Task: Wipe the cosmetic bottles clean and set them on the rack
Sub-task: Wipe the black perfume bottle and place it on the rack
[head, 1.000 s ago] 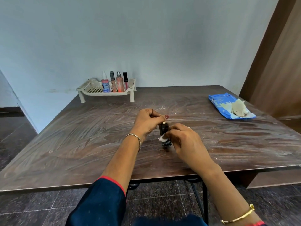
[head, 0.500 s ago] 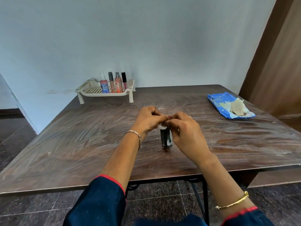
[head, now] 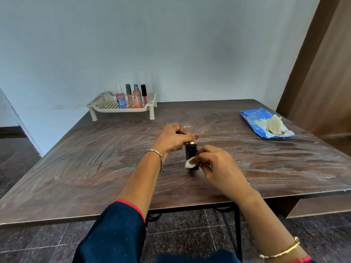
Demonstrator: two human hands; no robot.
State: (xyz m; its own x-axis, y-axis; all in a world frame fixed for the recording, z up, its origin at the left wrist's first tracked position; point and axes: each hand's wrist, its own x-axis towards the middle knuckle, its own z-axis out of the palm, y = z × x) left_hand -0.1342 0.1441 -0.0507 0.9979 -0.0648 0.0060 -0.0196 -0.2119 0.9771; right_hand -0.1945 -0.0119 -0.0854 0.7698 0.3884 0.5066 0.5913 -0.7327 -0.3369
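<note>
A small black bottle (head: 191, 151) with a gold neck stands upright on the brown table (head: 95, 168) near its middle. My left hand (head: 171, 139) grips the bottle's top from above. My right hand (head: 214, 164) pinches a white wipe pad (head: 190, 164) against the bottle's lower front. At the back left stands a cream plastic rack (head: 106, 105) holding several bottles: a pink spray bottle (head: 120, 98), a slim tube (head: 129, 95), a peach mist bottle (head: 137, 97) and a lip gloss tube (head: 144, 93).
A blue wipes packet (head: 254, 120) with crumpled used wipes on it lies at the table's right side. A wooden door stands at the far right. The table's front edge is close to me, with dark tiled floor below.
My right hand has slid the white pad down from the bottle's top to its lower front. My left hand keeps its hold on the top; the bottle stays in place.
</note>
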